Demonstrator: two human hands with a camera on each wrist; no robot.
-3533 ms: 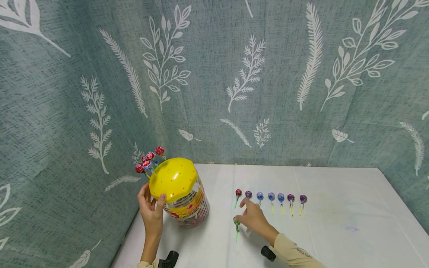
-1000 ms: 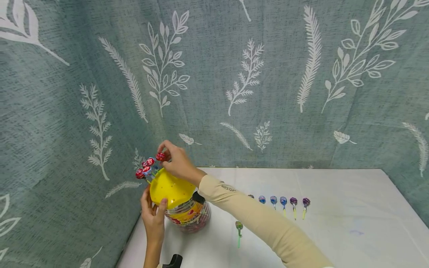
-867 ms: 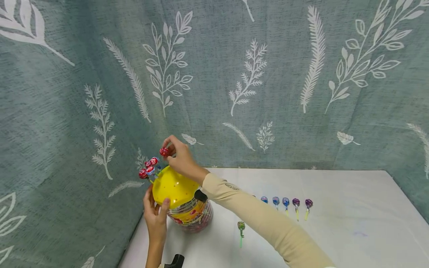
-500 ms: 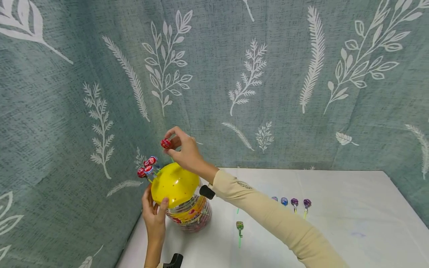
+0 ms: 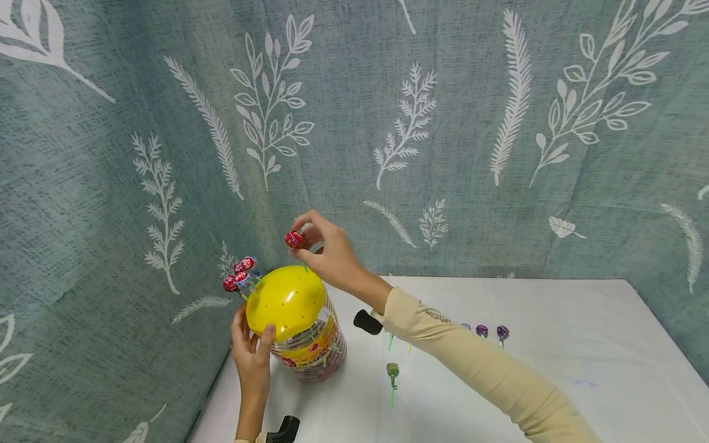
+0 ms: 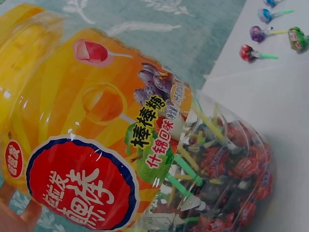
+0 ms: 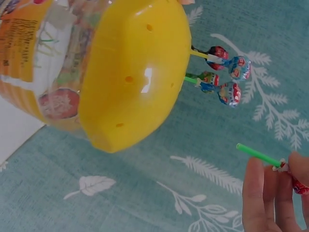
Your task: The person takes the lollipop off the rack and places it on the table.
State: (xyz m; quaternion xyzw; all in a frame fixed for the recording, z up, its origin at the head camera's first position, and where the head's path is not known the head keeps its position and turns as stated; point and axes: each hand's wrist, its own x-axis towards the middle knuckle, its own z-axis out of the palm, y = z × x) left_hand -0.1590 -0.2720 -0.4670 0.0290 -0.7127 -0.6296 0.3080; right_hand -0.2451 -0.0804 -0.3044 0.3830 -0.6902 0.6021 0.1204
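A plastic candy jar (image 5: 310, 351) with a perforated yellow lid (image 5: 285, 301) leans on the white table. My left hand (image 5: 253, 354) grips its lid edge, thumb on the near side and fingers around the left. In the left wrist view the printed label (image 6: 91, 135) and wrapped lollipops inside the jar show. Several red and blue lollipops (image 5: 240, 277) stick out of the lid's far left side. Above the lid's back edge my right hand (image 5: 335, 255) pinches a red-wrapped lollipop (image 5: 293, 239). Its green stick (image 7: 259, 155) is out of the lid in the right wrist view.
A green lollipop (image 5: 392, 370) lies on the table right of the jar. Behind it runs a row of lollipops, with purple ones (image 5: 502, 333) at the right end; my right sleeve (image 5: 476, 363) hides part of the row. A patterned curtain (image 5: 354, 154) borders the table.
My right hand has gone from the green lollipop on the table to the lid. It has pulled the red lollipop out, then moved up and right with it. My left hand has kept its grip.
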